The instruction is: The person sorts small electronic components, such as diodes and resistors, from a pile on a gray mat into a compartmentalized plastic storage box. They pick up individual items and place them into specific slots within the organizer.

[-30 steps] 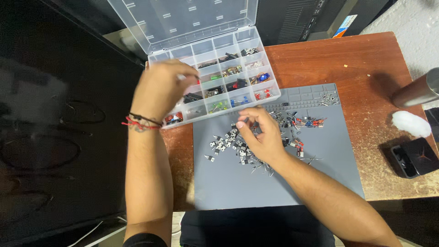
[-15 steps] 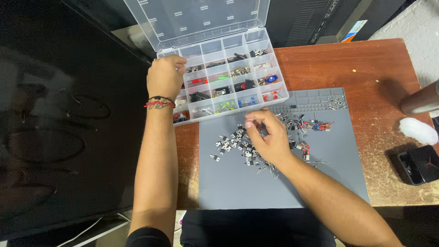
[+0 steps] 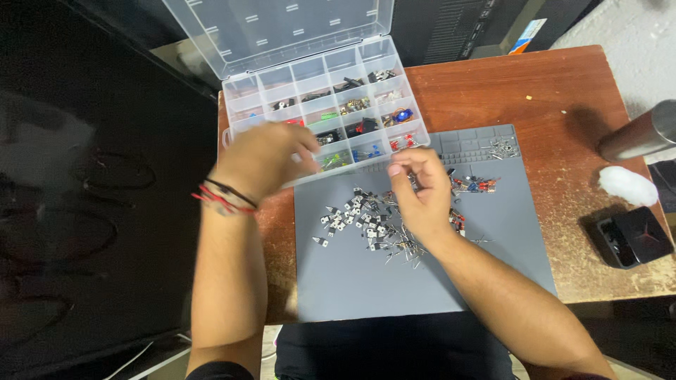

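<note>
Hands sorting small parts from mat to organiser.

Right hand (image 3: pixel 422 193) rests over the loose pile of parts (image 3: pixel 366 222) on the grey mat (image 3: pixel 366 288), its fingers curled and pinched together near the pile's top edge; whether they hold a piece I cannot tell. Left hand (image 3: pixel 264 158) hovers, blurred, at the near left edge of the clear organiser (image 3: pixel 320 116), fingers bent, grip unclear. The organiser sits open on the wooden table (image 3: pixel 507 88), lid tilted back, its cells holding red, green, blue and black bits. To do this well, I judge: pick one part at a time by its body, not the thin legs, match it to the cell with like pieces, and steady the box while dropping in.
</note>
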